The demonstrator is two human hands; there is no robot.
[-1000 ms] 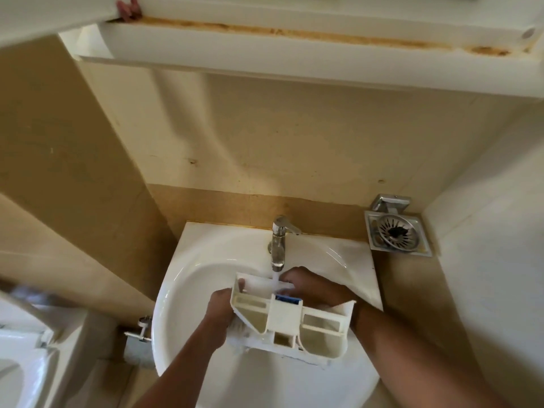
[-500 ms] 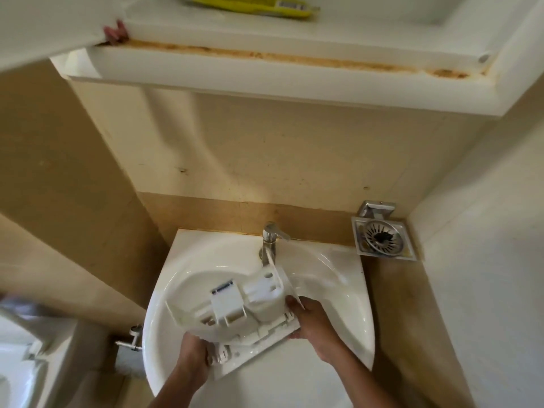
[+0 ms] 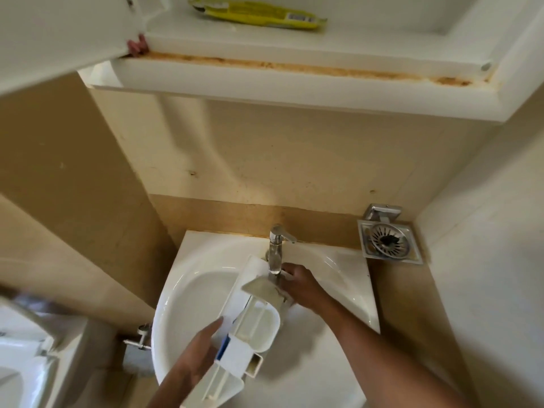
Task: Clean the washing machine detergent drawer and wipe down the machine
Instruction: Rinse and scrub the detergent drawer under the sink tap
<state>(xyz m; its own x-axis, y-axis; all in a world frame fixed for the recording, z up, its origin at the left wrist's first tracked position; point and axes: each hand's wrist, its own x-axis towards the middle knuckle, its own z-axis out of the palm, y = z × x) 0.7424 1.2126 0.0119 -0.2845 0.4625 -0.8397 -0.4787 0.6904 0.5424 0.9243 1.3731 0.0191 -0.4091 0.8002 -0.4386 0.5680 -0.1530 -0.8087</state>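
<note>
The white plastic detergent drawer, with a blue tab on its inner part, is held lengthwise over the white corner sink, its far end under the chrome tap. My left hand holds the drawer's near left side, fingers laid along it. My right hand grips the drawer's far end beside the tap spout. Whether water runs from the tap is hard to tell.
A white wall cabinet with a rust-stained ledge hangs overhead, its door open at the left; a yellow packet lies inside. A square metal drain grate sits right of the sink. A white toilet stands at the lower left.
The drawer has been turned from lying across the sink, underside up, to pointing lengthwise at the tap, compartments up. My right hand moved up to its far end. The view tilted upward.
</note>
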